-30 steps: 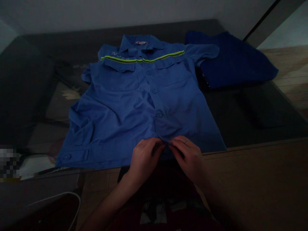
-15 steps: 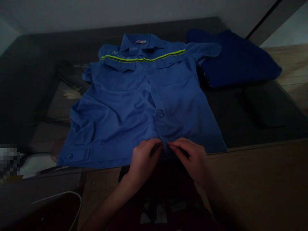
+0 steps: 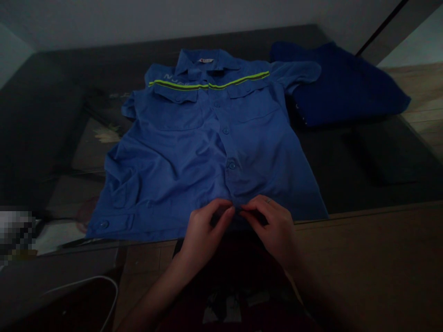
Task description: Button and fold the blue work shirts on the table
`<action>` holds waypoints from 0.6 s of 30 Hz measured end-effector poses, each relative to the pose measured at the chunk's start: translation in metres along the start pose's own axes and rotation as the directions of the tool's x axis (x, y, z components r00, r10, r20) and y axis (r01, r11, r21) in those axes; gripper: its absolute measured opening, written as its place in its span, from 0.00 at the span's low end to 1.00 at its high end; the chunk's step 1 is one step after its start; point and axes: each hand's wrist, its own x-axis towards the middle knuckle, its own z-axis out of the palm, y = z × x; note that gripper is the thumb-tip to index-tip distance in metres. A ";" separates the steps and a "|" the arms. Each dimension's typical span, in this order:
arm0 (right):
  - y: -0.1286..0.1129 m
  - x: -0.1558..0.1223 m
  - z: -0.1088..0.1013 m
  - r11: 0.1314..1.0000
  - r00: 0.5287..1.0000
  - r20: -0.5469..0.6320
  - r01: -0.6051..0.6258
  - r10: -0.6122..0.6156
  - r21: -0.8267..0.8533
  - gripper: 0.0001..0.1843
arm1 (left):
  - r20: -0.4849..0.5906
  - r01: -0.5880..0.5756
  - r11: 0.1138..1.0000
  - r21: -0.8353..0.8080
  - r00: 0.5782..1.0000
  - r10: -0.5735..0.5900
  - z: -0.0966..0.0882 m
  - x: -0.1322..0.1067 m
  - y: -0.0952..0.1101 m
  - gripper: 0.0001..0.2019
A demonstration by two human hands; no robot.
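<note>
A blue short-sleeved work shirt (image 3: pixel 194 152) with a yellow-green reflective stripe across the chest lies face up and spread flat on a dark glass table (image 3: pixel 363 166), collar away from me. Its front is buttoned down the middle. My left hand (image 3: pixel 204 230) and my right hand (image 3: pixel 272 226) meet at the bottom hem by the placket. The fingers of both pinch the cloth there, fingertips nearly touching. A ring shows on my right hand.
A folded dark blue garment (image 3: pixel 342 87) lies on the table at the far right, touching the shirt's sleeve. A white cable (image 3: pixel 100 286) curves at the lower left. The table's near edge runs just under my hands; wooden flooring shows at right.
My hands stay at the hem, fingers shifting slightly closer together. The view has drifted a little, so the shirt sits slightly further right.
</note>
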 end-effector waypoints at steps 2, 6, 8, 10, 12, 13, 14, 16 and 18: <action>0.000 -0.001 0.002 0.999 1.000 -0.001 0.025 -0.025 -0.038 0.05 | -0.036 0.021 1.000 0.003 0.999 -0.021 0.003 0.000 0.001 0.04; -0.001 -0.003 0.003 0.990 0.997 0.006 0.082 -0.082 -0.113 0.07 | -0.085 0.053 0.998 -0.025 0.995 -0.055 0.009 0.002 0.000 0.05; -0.002 -0.003 0.004 0.984 0.993 0.008 0.119 -0.119 -0.130 0.08 | -0.083 0.063 0.996 -0.066 0.994 -0.068 0.010 0.002 -0.001 0.06; -0.001 -0.003 0.004 0.977 0.988 0.017 0.157 -0.156 -0.142 0.08 | -0.072 0.072 0.993 -0.093 0.994 -0.079 0.009 0.003 -0.001 0.08; 0.000 -0.003 0.004 0.972 0.983 0.034 0.181 -0.178 -0.151 0.08 | -0.059 0.077 0.991 -0.105 0.995 -0.083 0.008 0.003 -0.002 0.09; 0.000 -0.003 0.004 0.971 0.982 0.044 0.187 -0.182 -0.151 0.08 | -0.054 0.078 0.991 -0.109 0.995 -0.084 0.008 0.003 -0.002 0.09; 0.001 -0.003 0.004 0.971 0.982 0.052 0.186 -0.180 -0.148 0.08 | -0.050 0.079 0.991 -0.112 0.995 -0.085 0.008 0.003 -0.002 0.09; 0.001 -0.003 0.003 0.976 0.985 0.049 0.169 -0.164 -0.135 0.07 | -0.047 0.079 0.991 -0.111 0.995 -0.084 0.008 0.003 -0.003 0.09; 0.000 -0.003 0.003 0.983 0.990 0.028 0.144 -0.141 -0.112 0.06 | -0.045 0.073 0.993 -0.097 0.996 -0.078 0.009 0.002 -0.003 0.09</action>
